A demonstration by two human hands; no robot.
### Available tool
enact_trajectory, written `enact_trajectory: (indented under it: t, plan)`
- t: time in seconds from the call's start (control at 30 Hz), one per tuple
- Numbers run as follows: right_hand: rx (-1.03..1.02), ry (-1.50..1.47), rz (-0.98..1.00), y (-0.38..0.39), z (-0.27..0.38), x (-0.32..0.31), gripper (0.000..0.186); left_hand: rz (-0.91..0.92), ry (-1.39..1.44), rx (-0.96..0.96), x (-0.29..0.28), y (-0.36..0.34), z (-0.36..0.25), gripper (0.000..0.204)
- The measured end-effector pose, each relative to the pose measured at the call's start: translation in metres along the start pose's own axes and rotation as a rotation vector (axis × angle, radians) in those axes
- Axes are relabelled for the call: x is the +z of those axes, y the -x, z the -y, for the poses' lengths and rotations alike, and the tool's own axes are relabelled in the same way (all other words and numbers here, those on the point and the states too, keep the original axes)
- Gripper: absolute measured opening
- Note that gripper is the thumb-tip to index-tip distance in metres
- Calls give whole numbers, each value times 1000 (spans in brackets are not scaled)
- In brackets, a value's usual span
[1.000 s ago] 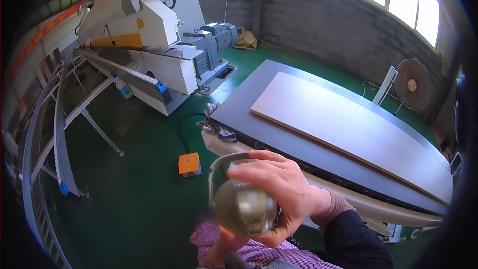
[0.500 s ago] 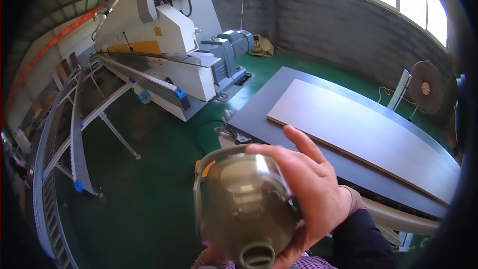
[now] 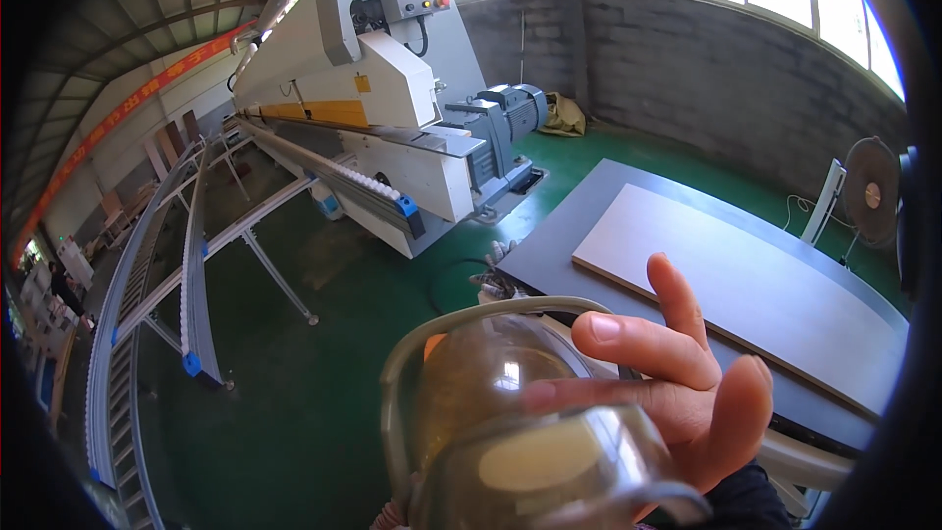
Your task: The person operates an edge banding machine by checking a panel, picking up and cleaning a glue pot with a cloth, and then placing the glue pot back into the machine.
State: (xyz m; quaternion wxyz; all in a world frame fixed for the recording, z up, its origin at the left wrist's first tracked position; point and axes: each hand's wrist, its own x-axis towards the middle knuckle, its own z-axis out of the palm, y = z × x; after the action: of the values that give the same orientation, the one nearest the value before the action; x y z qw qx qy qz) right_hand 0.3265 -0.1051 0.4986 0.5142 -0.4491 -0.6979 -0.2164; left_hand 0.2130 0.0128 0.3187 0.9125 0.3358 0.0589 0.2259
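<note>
A clear plastic bottle (image 3: 491,412) with a grey carrying loop and yellowish liquid fills the lower middle of the head view, tilted close up to the camera with its base pointing away. My right hand (image 3: 677,393) grips it from the right, with the thumb and fingers spread across its side. At the bottom edge a pinkish sliver (image 3: 386,516) shows under the bottle. My left hand is otherwise hidden behind the bottle.
A big white and yellow machine (image 3: 383,98) stands at the back. A long roller conveyor (image 3: 191,275) runs along the left. A stack of large grey boards (image 3: 726,275) lies to the right, with a fan (image 3: 868,191) beyond it. The floor (image 3: 314,373) is green.
The bottle has come up closer to the camera and tipped further, now filling more of the view. The view itself has tilted upward toward the machine.
</note>
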Motion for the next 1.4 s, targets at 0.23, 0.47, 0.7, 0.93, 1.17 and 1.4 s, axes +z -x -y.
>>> enact_trajectory:
  t: [0.23,0.47,0.7,0.93,1.17,1.4]
  plan:
    - [-32,38,-86,-5,3,8,127,-39,-11,70,-4,-4,-23,97]
    - [-88,7,-40,-5,-4,-7,116,-37,-24,95,0,-8,-33,98]
    - [-127,-6,-62,-9,-7,-10,106,-50,-41,124,5,-7,-41,98]
    - [-149,45,-82,-10,-4,-22,106,-22,-61,105,13,-14,-40,98]
    - [-128,85,-16,-15,2,-29,114,-45,-60,118,11,-10,-42,98]
    - [-225,37,-75,-19,-5,-25,118,-36,-69,110,15,-10,-44,99]
